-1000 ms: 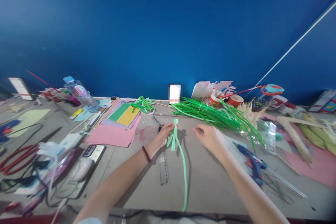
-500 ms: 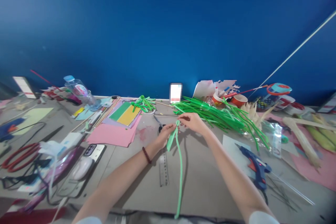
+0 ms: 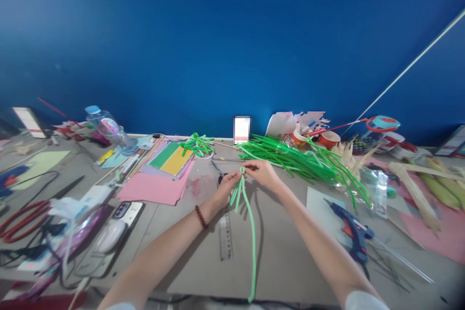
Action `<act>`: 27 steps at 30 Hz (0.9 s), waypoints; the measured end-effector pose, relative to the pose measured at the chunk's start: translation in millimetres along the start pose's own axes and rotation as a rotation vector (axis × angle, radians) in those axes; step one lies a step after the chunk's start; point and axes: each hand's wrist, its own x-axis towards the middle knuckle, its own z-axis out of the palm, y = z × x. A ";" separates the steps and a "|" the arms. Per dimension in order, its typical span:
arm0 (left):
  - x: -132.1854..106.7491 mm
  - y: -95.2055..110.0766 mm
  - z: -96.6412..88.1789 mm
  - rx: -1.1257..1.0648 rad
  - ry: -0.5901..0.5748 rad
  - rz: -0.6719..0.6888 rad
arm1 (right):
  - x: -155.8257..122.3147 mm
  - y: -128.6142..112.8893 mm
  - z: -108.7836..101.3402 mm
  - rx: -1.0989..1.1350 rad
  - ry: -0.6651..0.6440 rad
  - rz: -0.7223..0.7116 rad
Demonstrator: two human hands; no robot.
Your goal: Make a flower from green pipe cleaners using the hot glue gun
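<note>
Light green pipe cleaners hang from a looped knot pinched between both hands above the middle of the table. My left hand grips them on the left side, fingers closed near the knot, with shorter strands drooping below. At the top right of the knot, my right hand is closed on the same piece. One long strand trails down toward the table's front edge. Under my left wrist lies a clear ruler, and scissors are partly hidden behind that hand.
A bundle of green pipe cleaners lies back right. To the right is a blue glue gun. Pink paper, a phone and a plastic bottle are on the left. A lit phone leans on the wall.
The knot has shifted slightly left and the short strands below it have spread apart. The long strand's lower end has swung a little right. Both hands keep their hold.
</note>
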 end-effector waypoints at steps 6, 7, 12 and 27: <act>3.1 -1.9 2.9 -0.050 0.068 0.050 | -5.5 15.2 19.3 -0.017 0.159 -0.064; 3.9 -3.1 3.4 -0.065 0.087 0.063 | -6.9 17.2 22.8 -0.030 0.185 -0.075; 5.3 -7.2 5.1 -0.105 0.146 0.057 | -12.8 21.6 34.0 -0.097 0.305 -0.125; 0.5 -0.9 8.4 0.057 0.165 0.165 | -8.3 15.3 28.6 0.138 0.203 0.033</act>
